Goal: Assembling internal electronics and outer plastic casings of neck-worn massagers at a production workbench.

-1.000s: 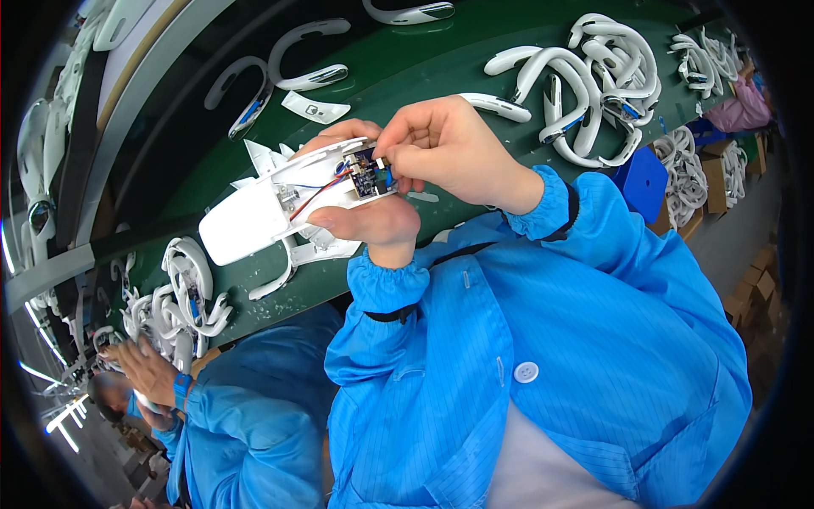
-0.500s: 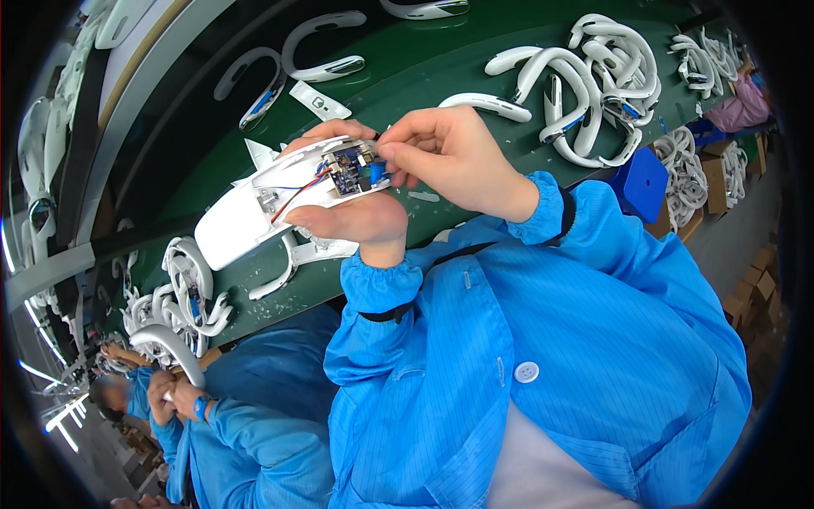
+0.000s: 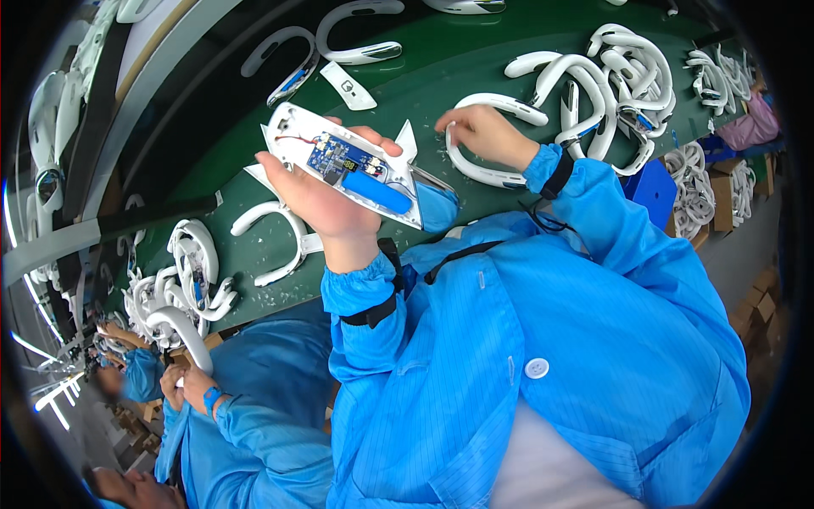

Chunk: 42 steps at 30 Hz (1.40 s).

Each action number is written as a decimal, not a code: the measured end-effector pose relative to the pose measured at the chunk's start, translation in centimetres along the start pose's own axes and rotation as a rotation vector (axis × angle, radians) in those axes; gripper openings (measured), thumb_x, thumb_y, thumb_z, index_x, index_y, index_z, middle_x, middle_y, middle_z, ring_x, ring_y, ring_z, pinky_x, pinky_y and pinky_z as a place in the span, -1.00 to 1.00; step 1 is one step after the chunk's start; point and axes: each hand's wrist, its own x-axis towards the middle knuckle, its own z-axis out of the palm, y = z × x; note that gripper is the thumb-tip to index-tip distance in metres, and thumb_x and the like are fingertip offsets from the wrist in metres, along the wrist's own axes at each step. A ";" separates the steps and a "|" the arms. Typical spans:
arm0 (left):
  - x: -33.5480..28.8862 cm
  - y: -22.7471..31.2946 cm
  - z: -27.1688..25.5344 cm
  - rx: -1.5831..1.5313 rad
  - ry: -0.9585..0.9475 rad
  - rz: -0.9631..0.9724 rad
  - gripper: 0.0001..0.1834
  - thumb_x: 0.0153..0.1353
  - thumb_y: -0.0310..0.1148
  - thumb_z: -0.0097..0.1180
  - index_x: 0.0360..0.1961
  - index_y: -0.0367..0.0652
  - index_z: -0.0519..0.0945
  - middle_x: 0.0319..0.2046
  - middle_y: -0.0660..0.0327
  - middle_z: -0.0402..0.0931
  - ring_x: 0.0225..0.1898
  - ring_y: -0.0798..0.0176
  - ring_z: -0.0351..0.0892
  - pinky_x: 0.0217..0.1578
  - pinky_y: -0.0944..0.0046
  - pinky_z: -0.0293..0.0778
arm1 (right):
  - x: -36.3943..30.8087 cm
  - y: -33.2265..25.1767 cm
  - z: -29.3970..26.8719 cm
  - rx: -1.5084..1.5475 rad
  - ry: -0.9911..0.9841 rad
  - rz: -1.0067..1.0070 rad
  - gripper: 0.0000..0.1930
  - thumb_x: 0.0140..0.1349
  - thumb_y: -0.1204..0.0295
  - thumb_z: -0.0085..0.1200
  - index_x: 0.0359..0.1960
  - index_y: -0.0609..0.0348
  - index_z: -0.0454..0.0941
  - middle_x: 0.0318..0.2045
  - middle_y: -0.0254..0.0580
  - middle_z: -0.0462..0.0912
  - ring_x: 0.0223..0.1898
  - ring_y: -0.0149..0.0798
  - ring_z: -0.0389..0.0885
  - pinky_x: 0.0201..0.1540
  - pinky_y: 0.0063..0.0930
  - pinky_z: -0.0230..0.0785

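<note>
A long white plastic housing [image 3: 292,131] rests in my left hand [image 3: 335,208], with my fingers and thumb around its sides. Its inner side faces up and shows a circuit board [image 3: 326,153], thin red wires and a blue cylindrical battery [image 3: 377,193]. A glossy bluish end [image 3: 437,208] of the housing points toward my body. To the right, my right hand [image 3: 492,136] hovers with bent, parted fingers over a white curved neckband [image 3: 475,171]. Nothing shows in its fingers; whether they touch the neckband, I cannot tell.
Tangled white neckbands [image 3: 623,76] lie at the right on the green table [image 3: 398,93]. A flat white cover [image 3: 348,86] and curved parts are farther back. A blue bin [image 3: 651,191] stands at the right edge. At lower left, a co-worker's hands [image 3: 191,386] hold a white neckband.
My right hand has left the housing and moved right to the curved neckband. The left hand has turned the housing, so its battery and board now face up more fully.
</note>
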 end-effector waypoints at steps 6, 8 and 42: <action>0.1 -0.7 0.9 0.001 0.055 -0.152 -0.17 0.15 0.35 -0.65 -0.30 -0.22 0.43 -0.58 -0.11 0.48 -0.56 -0.13 0.51 -0.56 0.07 0.43 | 0.7 -1.7 -1.3 0.213 0.107 -0.115 -0.74 0.03 0.63 -0.08 -0.25 0.17 0.57 -0.08 -0.06 0.52 -0.21 -0.18 0.49 -0.12 -0.36 0.31; 0.1 -0.8 1.1 0.041 0.067 -0.164 -0.16 0.15 0.35 -0.67 -0.29 -0.23 0.42 -0.59 -0.10 0.48 -0.58 -0.11 0.51 -0.59 0.10 0.43 | -0.2 -6.3 -3.6 0.597 0.016 0.141 -0.77 -0.01 0.60 0.03 -0.26 0.20 0.57 -0.21 -0.16 0.55 -0.26 -0.27 0.46 -0.18 -0.44 0.29; 0.5 -2.5 1.3 0.177 0.061 -0.008 -0.28 0.26 0.23 -0.55 0.01 -0.20 0.33 -0.23 0.18 0.48 -0.29 0.25 0.48 -0.36 0.29 0.44 | -1.3 -13.1 -3.2 0.449 -0.010 -0.191 -0.89 -0.04 0.45 0.15 -0.45 0.18 0.56 -0.40 -0.26 0.37 -0.39 -0.39 0.36 -0.39 -0.55 0.27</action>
